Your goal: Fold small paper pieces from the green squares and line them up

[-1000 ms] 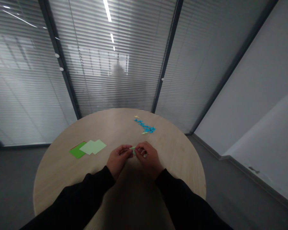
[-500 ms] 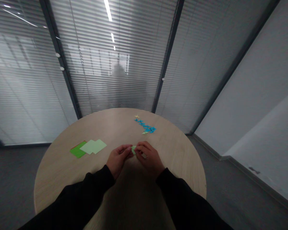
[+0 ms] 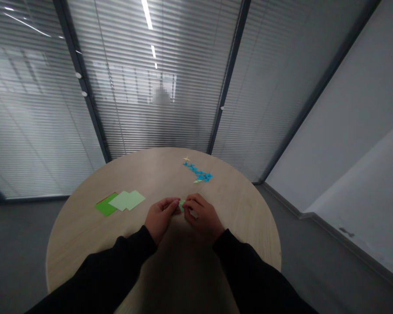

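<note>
Between my two hands is a small piece of light green paper (image 3: 181, 205), mostly covered by my fingers; its folds are too small to make out. My left hand (image 3: 161, 216) pinches its left side between thumb and fingers. On its right side, the curled fingers and thumb of my right hand (image 3: 202, 216) close on the paper. Light green paper squares (image 3: 131, 200) overlap to the left of my left hand, partly over a brighter green sheet (image 3: 106, 206) with a thin red edge showing behind it.
Several small folded blue paper pieces (image 3: 199, 172) lie in a line beyond my right hand. A pale yellow folded piece (image 3: 186, 158) is at their far end, a pale green one (image 3: 197, 181) at the near end. The round wooden table (image 3: 85, 235) faces blind-covered glass panels.
The fingers of my right hand have shifted slightly on the light green paper. My left hand and the things on the table look unchanged.
</note>
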